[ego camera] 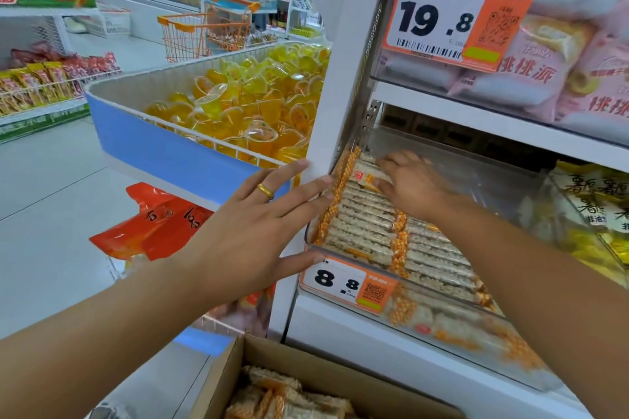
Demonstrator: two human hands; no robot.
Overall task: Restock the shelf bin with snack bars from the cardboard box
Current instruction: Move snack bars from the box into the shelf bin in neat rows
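Nearest, at the bottom edge, the cardboard box (218, 384) is sitting open with snack bars (272, 395) lying loose inside it. Above it, the left hand (252, 235) is reaching across with fingers straight and spread, holding nothing, its fingertips lying against the left end of the clear shelf bin (311, 238) and its thumb near the price tag (347, 284) reading 8.8. A gold ring (265, 191) is showing on one finger. Farther in, rows of packed bars (371, 228) are lying flat in the bin, and the right hand (413, 185) is resting over the back row, fingers bent onto one bar (366, 175); whether it is pinching it I cannot tell. Beyond to the left, a wire basket of yellow jelly cups (238, 102) and an orange shopping cart (204, 31) are standing in the aisle.
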